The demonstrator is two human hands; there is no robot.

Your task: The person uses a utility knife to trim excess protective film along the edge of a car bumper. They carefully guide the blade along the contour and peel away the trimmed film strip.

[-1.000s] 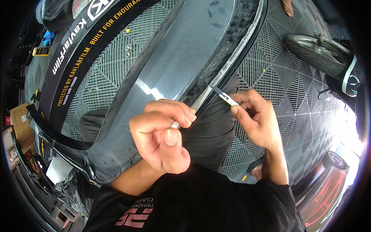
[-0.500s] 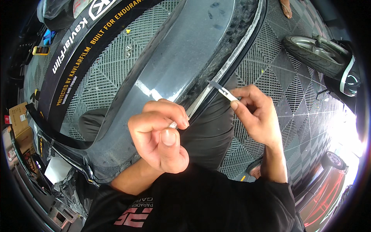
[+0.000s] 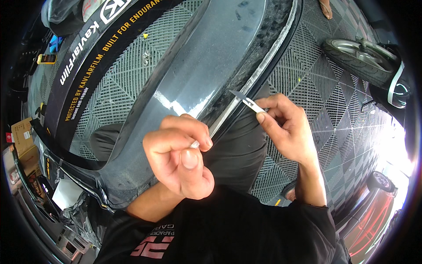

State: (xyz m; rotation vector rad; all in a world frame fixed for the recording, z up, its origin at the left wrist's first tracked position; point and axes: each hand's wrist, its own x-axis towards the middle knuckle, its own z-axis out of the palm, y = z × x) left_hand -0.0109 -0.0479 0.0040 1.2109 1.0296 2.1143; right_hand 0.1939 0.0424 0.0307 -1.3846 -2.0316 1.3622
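Observation:
A dark grey car bumper [image 3: 200, 66], dusty along its dark rim, lies across my lap. My left hand [image 3: 178, 154] is closed in front of it, thumb and forefinger pinching a small whitish scrap [image 3: 194, 144]. Behind those fingers a pale strip [image 3: 224, 118] runs along the bumper's right edge; whether it joins the scrap is hidden. To the right, my right hand [image 3: 288, 127] grips a slim craft knife [image 3: 251, 104] by its white handle. Its dark blade points up and left, over the pale edge of the bumper.
Grey slatted tiles [image 3: 303, 94] cover the floor. A motorcycle wheel [image 3: 358, 55] stands at the upper right, with another person's foot [image 3: 325, 9] near the top edge. A black printed arch [image 3: 88, 70] curves on the left, near cardboard boxes [image 3: 24, 136] and a black plastic bag [image 3: 83, 215].
My right hand and the knife have shifted a little left, bringing the blade further over the bumper's edge. My left hand has moved only slightly left, still pinching the scrap.

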